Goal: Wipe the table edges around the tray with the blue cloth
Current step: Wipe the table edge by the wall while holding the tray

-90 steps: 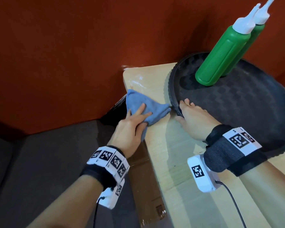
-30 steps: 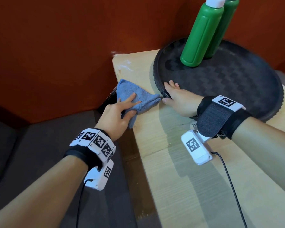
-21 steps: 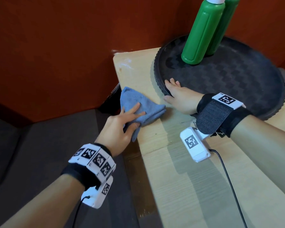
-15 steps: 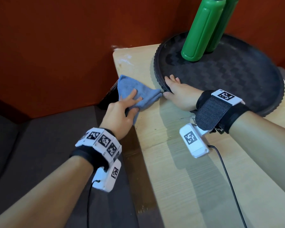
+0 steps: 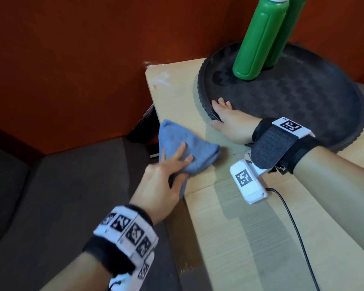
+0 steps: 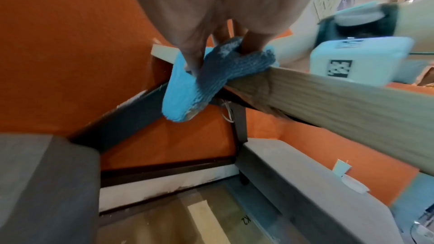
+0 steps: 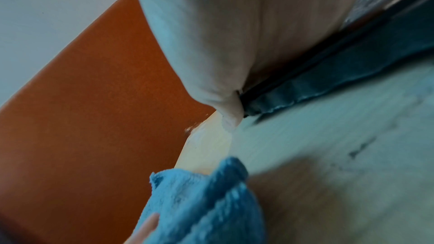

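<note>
- Starting at the far left, I see a grey seat (image 5: 57, 198) below the dark red wall (image 5: 76, 66), both left of the worktop (image 5: 246, 238).
- My left hand (image 5: 162, 181) lies on the blue cloth (image 5: 185, 148), fingers (image 5: 180, 151) stretched across its top and the thumb tucked under a fold, so it grips the cloth rather than just pressing it.
- From the left wrist view, the cloth (image 6: 211, 73) drapes over the worktop's left edge (image 6: 328, 99), part of it on the top and a bright blue flap hanging down past the side.
- The cloth sits on the left edge of the worktop, nearer to me than the tray (image 5: 303, 97) and apart from its rim; a strip of bare wood lies between them.
- My right hand (image 5: 231, 124) is just right of the cloth, not touching it. Its fingers (image 5: 222, 102) are laid over the tray's near-left rim, and the thumb (image 7: 231, 116) rests on the wood just outside the rim; I read it as clamped on the rim.
- The round black tray (image 7: 352, 73) sits at the far right of the worktop, against the wall.
- Two green bottles (image 5: 263, 36) stand upright on the far part of the tray, one behind the other, touching or nearly so.
- A black cable (image 5: 296, 234) runs from the right wrist unit across the worktop towards me.
</note>
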A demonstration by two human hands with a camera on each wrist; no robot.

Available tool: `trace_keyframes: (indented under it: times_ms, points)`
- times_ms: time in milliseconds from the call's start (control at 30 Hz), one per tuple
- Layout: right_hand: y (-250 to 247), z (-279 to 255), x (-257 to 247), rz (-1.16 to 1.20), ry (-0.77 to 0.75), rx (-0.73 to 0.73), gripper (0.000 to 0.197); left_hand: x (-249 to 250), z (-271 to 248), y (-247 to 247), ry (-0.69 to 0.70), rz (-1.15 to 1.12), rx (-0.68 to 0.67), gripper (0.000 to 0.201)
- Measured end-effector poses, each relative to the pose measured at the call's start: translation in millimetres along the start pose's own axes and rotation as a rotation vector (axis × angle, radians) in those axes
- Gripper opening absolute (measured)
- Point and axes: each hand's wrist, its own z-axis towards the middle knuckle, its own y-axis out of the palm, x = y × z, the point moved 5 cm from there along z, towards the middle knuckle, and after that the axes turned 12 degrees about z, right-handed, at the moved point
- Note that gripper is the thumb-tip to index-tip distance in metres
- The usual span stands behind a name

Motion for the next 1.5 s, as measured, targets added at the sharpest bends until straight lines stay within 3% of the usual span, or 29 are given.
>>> trace_keyframes:
  times_ms: [67, 267, 367, 500, 767, 933, 1033, 1300, 1500]
  points:
    - [0.4, -0.3, -0.2, 0.003, 0.005, 0.001, 0.059, -0.5, -2.0, 2.1, 0.006, -0.037, -0.015, 0.038]
    - [0.4, -1.9, -2.0, -0.012, 0.000, 0.033, 0.057, -22.2, 56.5, -9.4, -0.130, 0.055, 0.021, 0.035]
    - [0.1, -1.7, -2.2, -0.004, -0.010, 0.030, 0.057, -10.0, 32.6, -0.4, -0.137, 0.046, 0.013, 0.039]
    - [0.9, -0.3, 0.4, 0.009, -0.006, 0.009, 0.058, 6.3, -10.6, 12.3, -0.048, 0.020, -0.010, 0.040]
    - [-0.6, -0.1, -1.1, 0.001, -0.010, 0.021, 0.057, -27.4, 87.1, -18.4, -0.161, 0.211, 0.016, 0.039]
    - [-8.7, 5.1, -6.5, -0.039, -0.017, 0.189, 0.037, -27.4, 82.9, -19.3, -0.158, 0.115, 0.003, 0.041]
    - [-10.3, 7.8, -10.2, -0.084, -0.035, 0.246, 0.045, -32.3, 74.5, -15.4, -0.120, 0.131, 0.008, 0.040]
    - [-8.5, 25.0, -13.0, -0.095, -0.023, 0.294, 0.061, -46.9, 135.9, -41.0, -0.165, 0.192, -0.005, 0.041]
    - [-10.8, 37.3, -16.3, -0.061, -0.017, 0.312, 0.069, -57.3, 130.9, -40.6, -0.022, 0.248, -0.062, 0.041]
